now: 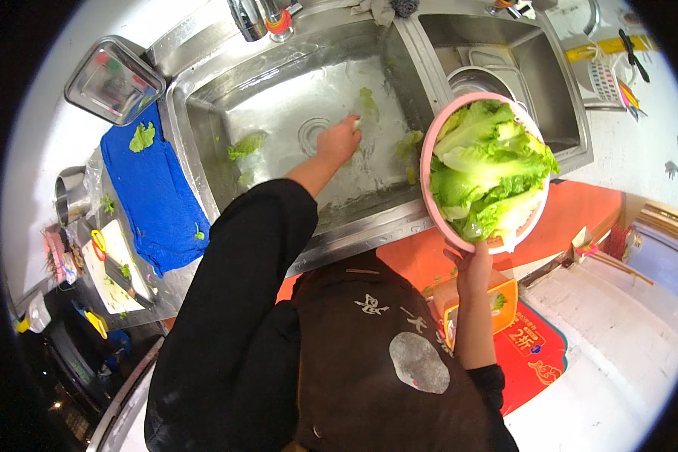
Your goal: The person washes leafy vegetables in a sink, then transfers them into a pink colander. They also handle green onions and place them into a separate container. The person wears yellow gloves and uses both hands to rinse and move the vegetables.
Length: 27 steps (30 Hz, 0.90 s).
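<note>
My left hand (339, 141) reaches into the large stainless-steel sink basin (421, 73), its fingers closed on a small pale piece, apparently lettuce. Water lies in the basin, and loose lettuce leaves (246, 146) float at its left and right sides. One leaf (367, 105) is just beyond my fingertips. With my right hand (474, 265) I grip the near rim of a round pink plastic basket (427, 164), tilted over the right end of the sink's front edge. Green lettuce (486, 164) fills it; my fingers are partly hidden under the rim.
Left of the sink are a blue cloth (152, 198), a steel tray (116, 79) and a white cutting board (104, 282) with a knife (127, 279). A faucet (247, 20) stands behind the basin. The smaller right basin (548, 85) holds metal pans. An orange bin (505, 308) is below my right hand.
</note>
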### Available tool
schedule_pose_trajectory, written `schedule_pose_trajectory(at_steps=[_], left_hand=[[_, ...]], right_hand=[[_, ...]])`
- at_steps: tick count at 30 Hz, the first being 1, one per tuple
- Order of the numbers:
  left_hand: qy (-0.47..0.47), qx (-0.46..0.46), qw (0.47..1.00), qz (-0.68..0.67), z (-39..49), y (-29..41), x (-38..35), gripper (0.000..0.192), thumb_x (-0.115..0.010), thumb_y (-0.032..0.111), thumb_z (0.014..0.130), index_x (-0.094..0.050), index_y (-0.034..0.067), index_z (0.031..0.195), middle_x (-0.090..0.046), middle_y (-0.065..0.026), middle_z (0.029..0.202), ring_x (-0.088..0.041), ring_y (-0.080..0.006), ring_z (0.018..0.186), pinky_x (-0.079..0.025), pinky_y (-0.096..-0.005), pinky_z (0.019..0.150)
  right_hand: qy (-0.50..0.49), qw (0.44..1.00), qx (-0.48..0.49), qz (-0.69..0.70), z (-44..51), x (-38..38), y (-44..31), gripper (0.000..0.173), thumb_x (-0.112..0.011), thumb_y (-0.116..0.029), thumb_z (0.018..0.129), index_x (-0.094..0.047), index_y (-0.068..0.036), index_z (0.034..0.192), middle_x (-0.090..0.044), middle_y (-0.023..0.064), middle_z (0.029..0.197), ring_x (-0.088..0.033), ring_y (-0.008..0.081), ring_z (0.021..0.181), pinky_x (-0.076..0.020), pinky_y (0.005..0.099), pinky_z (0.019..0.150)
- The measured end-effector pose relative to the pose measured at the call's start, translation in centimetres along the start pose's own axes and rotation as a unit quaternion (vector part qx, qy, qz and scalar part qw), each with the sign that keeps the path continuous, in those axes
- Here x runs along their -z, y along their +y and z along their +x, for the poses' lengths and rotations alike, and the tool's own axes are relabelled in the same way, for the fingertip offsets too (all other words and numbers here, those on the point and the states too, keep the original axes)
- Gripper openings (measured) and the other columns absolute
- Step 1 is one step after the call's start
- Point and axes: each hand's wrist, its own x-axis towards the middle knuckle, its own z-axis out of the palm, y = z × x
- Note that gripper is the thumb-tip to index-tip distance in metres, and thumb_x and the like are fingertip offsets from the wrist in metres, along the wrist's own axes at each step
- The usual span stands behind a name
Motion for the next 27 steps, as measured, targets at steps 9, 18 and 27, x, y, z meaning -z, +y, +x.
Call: schedule_pose_trajectory(at_steps=[9, 18, 27], left_hand=[[-0.063, -0.217, 0.904, 0.364, 8.7, 1.6, -3.5, 0.045, -0.066, 0.029, 0.081, -0.057, 0.019, 0.124, -0.058, -0.0091, 0.127, -0.051, -0.032, 0.121, -0.04, -0.0473, 0.098], [-0.282, -0.096, 0.941, -0.163, 9.9, 4.6, -7.4, 0.101, -0.083, 0.041, 0.063, -0.032, 0.007, 0.144, -0.046, -0.0196, 0.138, -0.046, -0.0385, 0.124, -0.042, -0.0384, 0.099], [-0.37, -0.145, 0.917, -0.023, 2.7, 6.1, -19.0, 0.06, -0.071, 0.046, 0.07, -0.061, 0.005, 0.112, -0.064, -0.0184, 0.11, -0.064, -0.0322, 0.092, -0.05, -0.0434, 0.078]], right_hand=[[0.025, 0.999, -0.008, -0.019, -0.3, -0.4, -0.3, 0.043, -0.048, -0.033, 0.093, -0.05, -0.004, 0.125, -0.06, 0.0115, 0.119, -0.062, 0.0251, 0.101, -0.0546, 0.0405, 0.075], [0.024, 1.0, 0.007, 0.002, -0.5, -0.8, -0.2, 0.039, -0.047, -0.029, 0.092, -0.054, -0.002, 0.12, -0.06, 0.0117, 0.118, -0.061, 0.025, 0.105, -0.0544, 0.0397, 0.075], [0.043, 0.999, 0.002, -0.009, -0.5, -0.9, -0.2, 0.04, -0.046, -0.026, 0.092, -0.05, -0.004, 0.124, -0.061, 0.0123, 0.116, -0.063, 0.0251, 0.102, -0.056, 0.0394, 0.072]])
